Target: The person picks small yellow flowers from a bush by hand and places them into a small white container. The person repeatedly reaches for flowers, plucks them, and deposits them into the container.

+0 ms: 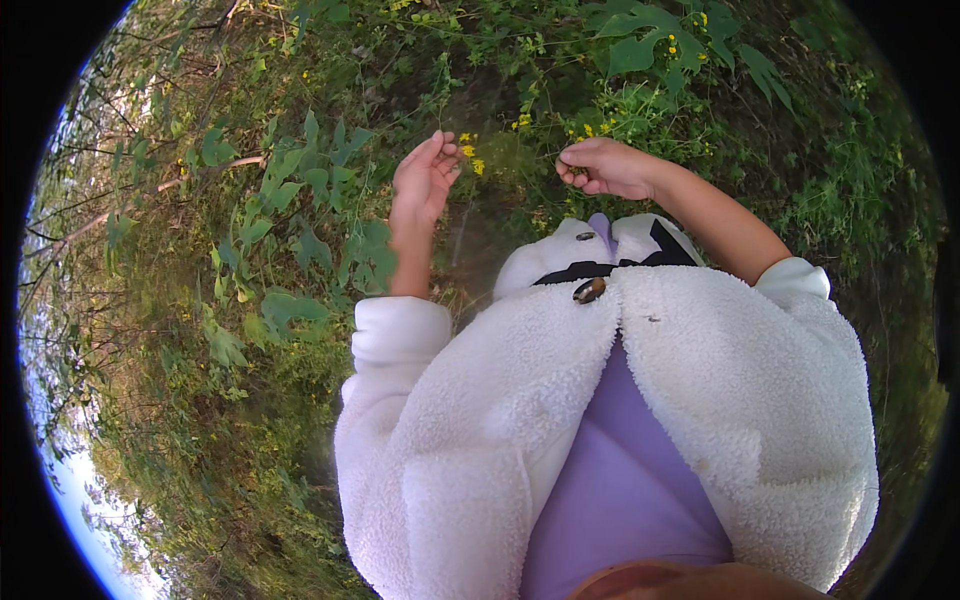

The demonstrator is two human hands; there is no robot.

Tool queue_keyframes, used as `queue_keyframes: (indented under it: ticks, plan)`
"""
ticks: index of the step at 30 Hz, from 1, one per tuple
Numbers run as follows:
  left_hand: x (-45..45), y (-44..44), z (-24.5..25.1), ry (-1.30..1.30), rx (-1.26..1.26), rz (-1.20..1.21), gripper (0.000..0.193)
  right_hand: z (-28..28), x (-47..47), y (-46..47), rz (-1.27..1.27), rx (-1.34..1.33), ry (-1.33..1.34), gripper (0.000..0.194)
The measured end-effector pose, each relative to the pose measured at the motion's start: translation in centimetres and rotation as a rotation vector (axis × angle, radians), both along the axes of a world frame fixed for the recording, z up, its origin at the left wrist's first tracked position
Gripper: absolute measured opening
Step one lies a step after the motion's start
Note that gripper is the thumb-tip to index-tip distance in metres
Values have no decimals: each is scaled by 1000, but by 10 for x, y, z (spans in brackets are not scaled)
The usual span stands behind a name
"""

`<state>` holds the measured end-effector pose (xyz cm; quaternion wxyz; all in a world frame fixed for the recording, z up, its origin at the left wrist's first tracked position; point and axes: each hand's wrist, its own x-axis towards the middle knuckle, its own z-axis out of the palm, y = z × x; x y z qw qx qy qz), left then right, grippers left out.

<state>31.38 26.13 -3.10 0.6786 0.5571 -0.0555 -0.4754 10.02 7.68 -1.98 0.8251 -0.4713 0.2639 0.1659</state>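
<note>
My left hand (424, 176) is raised beside a cluster of small yellow flowers (472, 154), its fingers curled and the thumb close to them; whether it touches a stem cannot be told. To the right, my right hand (607, 169) has its fingers curled in, with a small bit of greenish plant matter (576, 171) seen at the fingertips. More yellow flowers (592, 130) on thin green stems stand just beyond the right hand. Both forearms come out of the rolled cuffs of a white fleece jacket (525, 360), worn over a purple shirt (622, 480).
Broad lobed green leaves (281, 176) grow close on the left, and larger ones (637, 45) at the upper right. A bare woody branch (172, 182) reaches in from the left. Dense weeds and vines cover the ground around.
</note>
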Motion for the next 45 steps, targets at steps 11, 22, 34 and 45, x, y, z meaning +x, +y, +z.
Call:
queue_keyframes:
  ticks: [11, 22, 34, 45]
  plan:
    - [-43, 36, 9, -75, 107, -21, 48, 30, 56, 46, 82, 291, -176, 36]
    - [-114, 177, 15, -1001, 277, 144, 20, 2, 110, 161, 979, 242, 36, 26]
    - [-194, 273, 10, -1036, 750, 526, 20, -17, 130, 290, 1699, -77, -74, 32]
    - [-221, 310, -18, -1137, 899, 506, 18, -40, 131, 350, 1839, -55, 118, 25]
